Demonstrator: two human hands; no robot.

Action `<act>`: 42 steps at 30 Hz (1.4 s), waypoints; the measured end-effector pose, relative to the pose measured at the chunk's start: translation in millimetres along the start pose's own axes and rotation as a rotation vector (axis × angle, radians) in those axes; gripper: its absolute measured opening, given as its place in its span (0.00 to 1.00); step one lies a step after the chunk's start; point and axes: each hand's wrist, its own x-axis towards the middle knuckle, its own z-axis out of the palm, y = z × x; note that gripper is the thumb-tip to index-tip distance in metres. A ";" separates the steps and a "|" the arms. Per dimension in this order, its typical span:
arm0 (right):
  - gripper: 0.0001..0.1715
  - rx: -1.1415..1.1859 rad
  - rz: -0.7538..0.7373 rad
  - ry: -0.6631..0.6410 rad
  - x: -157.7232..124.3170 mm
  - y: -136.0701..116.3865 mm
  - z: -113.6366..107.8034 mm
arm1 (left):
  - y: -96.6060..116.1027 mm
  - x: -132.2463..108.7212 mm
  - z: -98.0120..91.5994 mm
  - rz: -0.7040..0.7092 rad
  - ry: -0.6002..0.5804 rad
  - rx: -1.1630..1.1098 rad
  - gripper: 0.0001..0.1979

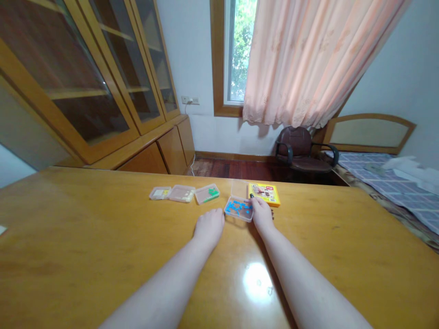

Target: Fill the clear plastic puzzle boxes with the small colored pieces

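A clear plastic box [242,218] with its lid folded back holds several small blue pieces [235,206]. It seems slightly raised, since a shadow lies on the table beneath its front edge. My right hand [262,214] grips the right side of the box, and a small dark round object [251,195] shows by its fingertips. At the left corner of the box is my left hand [210,224], fingers curled in against the edge; the fingertips are hidden. Behind my right hand lies a yellow printed box [272,194], with small brown pieces [272,214] beside my wrist.
To the left stand a plastic box with green pieces [207,193], one with pale pieces [181,193] and a smaller one with yellow bits [160,193]. The wooden table [85,237] reaches toward a glass-door cabinet [103,77]. Beyond its far edge is an armchair [298,148].
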 end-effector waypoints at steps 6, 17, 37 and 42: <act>0.15 -0.051 0.013 -0.055 0.4 3.9 -0.6 | -14.2 4.3 -4.9 0.014 0.398 -0.531 0.14; 0.15 -0.148 -0.042 -0.091 -5.1 -4.8 1.1 | -5.9 4.0 3.5 0.172 0.490 -0.487 0.15; 0.12 0.126 0.087 0.158 -9.2 -21.6 4.0 | -0.5 -5.0 14.5 0.390 -0.132 -0.029 0.33; 0.13 0.091 0.058 0.152 -8.2 -18.8 3.2 | 1.7 -3.9 16.5 0.391 -0.095 -0.069 0.27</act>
